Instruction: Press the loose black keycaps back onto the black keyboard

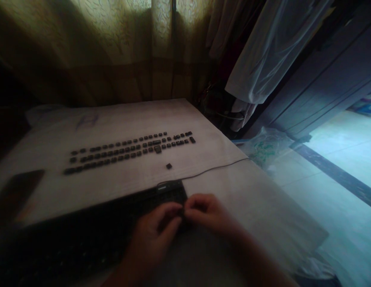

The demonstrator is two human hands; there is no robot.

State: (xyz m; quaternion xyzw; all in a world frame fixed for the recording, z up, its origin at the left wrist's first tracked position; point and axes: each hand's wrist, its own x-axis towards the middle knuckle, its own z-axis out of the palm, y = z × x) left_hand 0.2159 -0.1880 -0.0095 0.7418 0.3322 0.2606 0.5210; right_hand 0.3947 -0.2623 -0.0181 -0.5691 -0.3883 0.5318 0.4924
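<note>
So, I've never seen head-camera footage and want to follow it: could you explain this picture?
There is no machine here, only a person's bare left hand and right hand. The single picture comes from a camera on their head, looking forward and down.

On a pale table lies a dark keyboard, with a cable running off to the right. Beyond it are rows of dark keycaps, and one keycap sits apart, nearer the keyboard.

The fingertips meet at the keyboard's right end, perhaps pinching something small; blur hides what.
</note>
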